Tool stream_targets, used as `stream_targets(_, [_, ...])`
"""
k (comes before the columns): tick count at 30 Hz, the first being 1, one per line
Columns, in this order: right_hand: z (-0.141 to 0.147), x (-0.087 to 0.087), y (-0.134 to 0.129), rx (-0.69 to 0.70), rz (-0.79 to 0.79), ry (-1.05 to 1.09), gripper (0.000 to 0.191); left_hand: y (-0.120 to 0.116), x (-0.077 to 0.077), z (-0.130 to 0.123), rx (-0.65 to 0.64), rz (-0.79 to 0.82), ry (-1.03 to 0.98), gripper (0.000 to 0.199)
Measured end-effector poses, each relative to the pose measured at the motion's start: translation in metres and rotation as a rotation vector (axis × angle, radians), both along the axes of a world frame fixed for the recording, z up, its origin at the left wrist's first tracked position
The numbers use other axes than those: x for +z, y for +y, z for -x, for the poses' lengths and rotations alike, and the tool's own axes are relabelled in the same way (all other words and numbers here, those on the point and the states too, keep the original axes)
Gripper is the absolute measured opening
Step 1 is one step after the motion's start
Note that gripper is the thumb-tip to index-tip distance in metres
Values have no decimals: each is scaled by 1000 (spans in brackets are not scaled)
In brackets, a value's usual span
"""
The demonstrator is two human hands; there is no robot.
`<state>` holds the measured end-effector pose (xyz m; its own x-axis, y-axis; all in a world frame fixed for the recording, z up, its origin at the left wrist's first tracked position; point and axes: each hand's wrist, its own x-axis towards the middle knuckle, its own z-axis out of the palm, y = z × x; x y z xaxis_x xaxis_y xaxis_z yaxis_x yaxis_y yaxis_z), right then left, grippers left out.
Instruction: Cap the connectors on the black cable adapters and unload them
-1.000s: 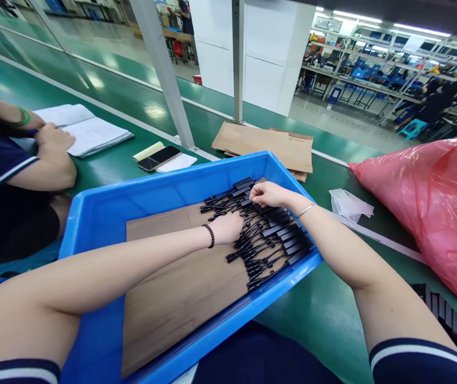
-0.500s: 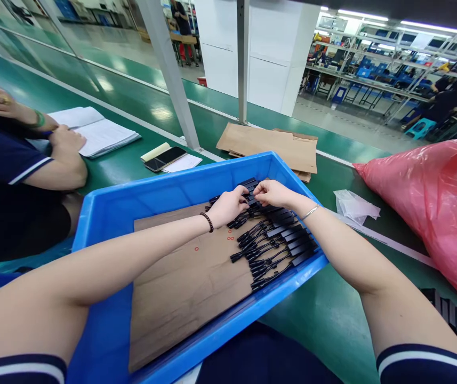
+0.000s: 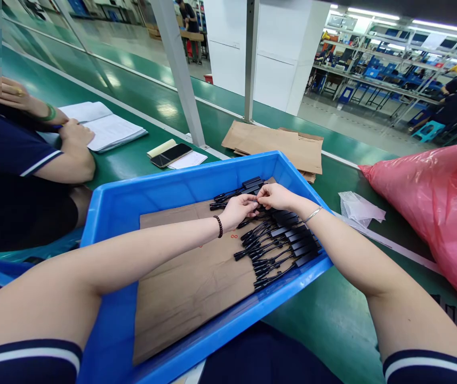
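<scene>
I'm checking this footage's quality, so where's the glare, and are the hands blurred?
Head view: pale glare spots on the glossy green work surface, highlights on the crinkled red plastic bag; head view: bare left hand and bare right hand look fairly sharp.

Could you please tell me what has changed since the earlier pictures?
The left hand has moved forward and rightward to the right hand, and their fingertips now come together; whether they hold something is unclear. Small red rings on the brown sheet have come into view. The blue bin, phone and nearer black cabled parts look unmoved.
</scene>
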<state>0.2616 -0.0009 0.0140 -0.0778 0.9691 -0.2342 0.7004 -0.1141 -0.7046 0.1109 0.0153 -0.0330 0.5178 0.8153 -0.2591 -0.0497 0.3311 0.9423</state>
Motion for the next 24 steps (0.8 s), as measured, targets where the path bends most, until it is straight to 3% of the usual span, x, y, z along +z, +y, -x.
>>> stream_targets(5, [-2, 1, -1, 45, -29, -126, 5, 2, -1, 1, 19, 10, 28, 7])
stream_targets(14, [3, 4, -2, 63, 23, -224, 9, 6, -8, 3, 5, 41, 33, 32])
stream_targets(19, [11, 7, -4, -9, 133, -231, 8, 7, -9, 4, -61, 7, 45, 45])
stream_targets(24, [14, 11, -7, -108, 233, -107, 10, 6, -11, 5, -74, -76, 37, 43])
